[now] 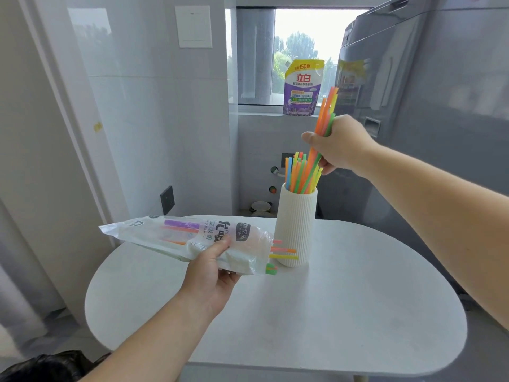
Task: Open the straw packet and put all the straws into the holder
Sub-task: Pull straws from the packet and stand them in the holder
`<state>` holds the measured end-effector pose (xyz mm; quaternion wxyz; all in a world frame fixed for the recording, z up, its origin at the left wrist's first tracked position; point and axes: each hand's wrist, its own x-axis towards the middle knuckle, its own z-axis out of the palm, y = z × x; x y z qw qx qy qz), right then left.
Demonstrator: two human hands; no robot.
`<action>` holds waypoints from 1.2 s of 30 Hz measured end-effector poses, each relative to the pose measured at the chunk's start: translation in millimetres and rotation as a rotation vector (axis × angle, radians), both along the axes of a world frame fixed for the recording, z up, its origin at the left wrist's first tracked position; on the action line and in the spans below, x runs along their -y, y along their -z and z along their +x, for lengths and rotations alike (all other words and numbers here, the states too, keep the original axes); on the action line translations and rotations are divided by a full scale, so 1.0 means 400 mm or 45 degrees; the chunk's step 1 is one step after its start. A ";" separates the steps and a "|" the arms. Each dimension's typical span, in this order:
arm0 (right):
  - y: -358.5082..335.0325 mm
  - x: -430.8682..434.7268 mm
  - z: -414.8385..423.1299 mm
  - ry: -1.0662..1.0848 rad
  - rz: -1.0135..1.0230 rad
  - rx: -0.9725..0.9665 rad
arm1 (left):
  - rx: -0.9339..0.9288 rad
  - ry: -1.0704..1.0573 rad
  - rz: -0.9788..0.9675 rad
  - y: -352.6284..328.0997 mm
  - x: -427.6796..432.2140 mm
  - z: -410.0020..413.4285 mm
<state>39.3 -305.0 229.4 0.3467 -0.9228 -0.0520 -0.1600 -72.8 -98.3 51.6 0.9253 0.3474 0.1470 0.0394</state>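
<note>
Packaging sits furthest left: the straw packet (192,238), clear plastic with a printed label, lies nearly level in the left hand (212,268). That hand grips it from below, thumb pressed across the top and the other fingers hidden underneath, holding it above the white table (330,312). The packet's sealed end points away to the left of the hand. A purple straw and a few orange ones show through the film.

To the right of the hand is the open end, where a few loose straw ends (282,253) in pink, orange, yellow and green poke out. They reach in front of the holder's base; whether they touch it I cannot tell.

The holder (296,230), a white ribbed cylinder, stands upright on the table just right of the left hand and directly below the right hand (341,147). Standing straws (294,175) in blue, green, orange and yellow fan out of its mouth.

The right hand is closed round a bunch of straws (326,111), mostly orange and green. Their lower ends dip into the holder among the others, and their upper ends rise above the hand, tilted to the right.

Beyond this hand a detergent pouch (303,88) stands on the window ledge, and a grey appliance (427,106) fills the space to its right.
</note>
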 end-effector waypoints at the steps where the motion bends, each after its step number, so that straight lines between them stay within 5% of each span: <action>1: 0.012 -0.004 0.003 -0.001 -0.061 -0.019 | -0.002 0.003 0.001 0.000 -0.001 0.001; 11: 0.068 -0.013 0.022 0.043 0.073 0.364 | -0.003 0.013 -0.005 -0.002 -0.004 0.001; 19: 0.119 -0.016 -0.003 -0.242 -0.583 0.097 | 0.002 0.012 -0.009 -0.006 -0.001 -0.004; 28: 0.169 0.004 -0.140 -0.018 0.103 0.734 | 0.036 0.046 0.024 -0.015 -0.006 -0.009; 30: 0.235 -0.009 -0.192 -0.023 0.267 0.456 | 0.049 0.055 0.044 -0.020 -0.004 -0.008; 34: 0.367 -0.047 -0.257 0.008 0.775 -0.581 | 0.077 0.082 0.144 -0.025 0.009 -0.015; 36: 0.400 -0.062 -0.268 0.050 1.059 -0.836 | 0.097 0.101 0.226 -0.029 0.018 -0.018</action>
